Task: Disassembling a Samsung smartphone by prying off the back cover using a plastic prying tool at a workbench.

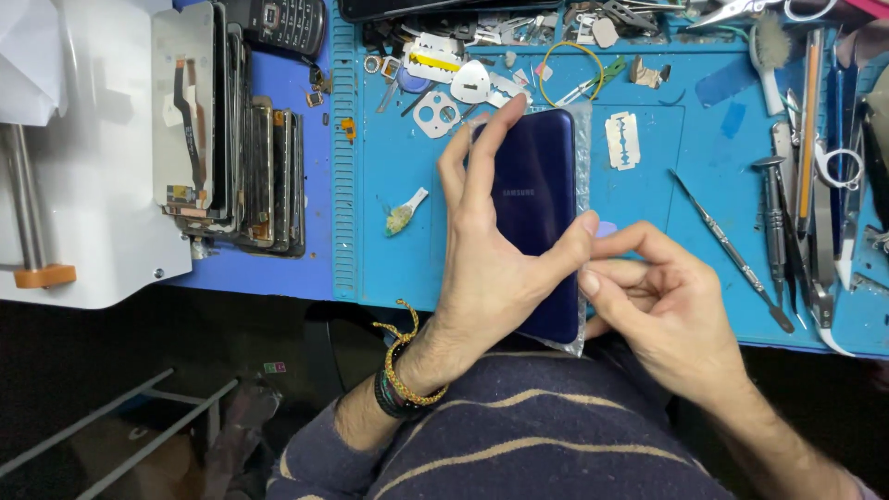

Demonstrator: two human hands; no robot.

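Two hands are on one dark blue phone, which lies back-up near the front edge of the blue bench. The left hand lies flat over the phone, with its long fingers spread up the left side and its thumb pressed on the right edge. It is not curled shut; it pins the phone down. The right hand is at the right edge, with its fingers bent and pinched on a small pale pick that peeks out by the thumb.

I think the phone is light, thin and stiff. Its shiny back looks slippery, and it could crack or scratch if bent or dropped. The long edges look like the best place to hold it, not the smooth middle. A clear plastic bag sits under it and may make it slide.

Lots of small things lie close by. A razor blade is just to the right, and it is sharp. A thin metal pry tool lies slanted past the right hand. More tools line the right side. Little metal parts and a yellow band are above the phone. A stack of old screens stands well apart on the left.
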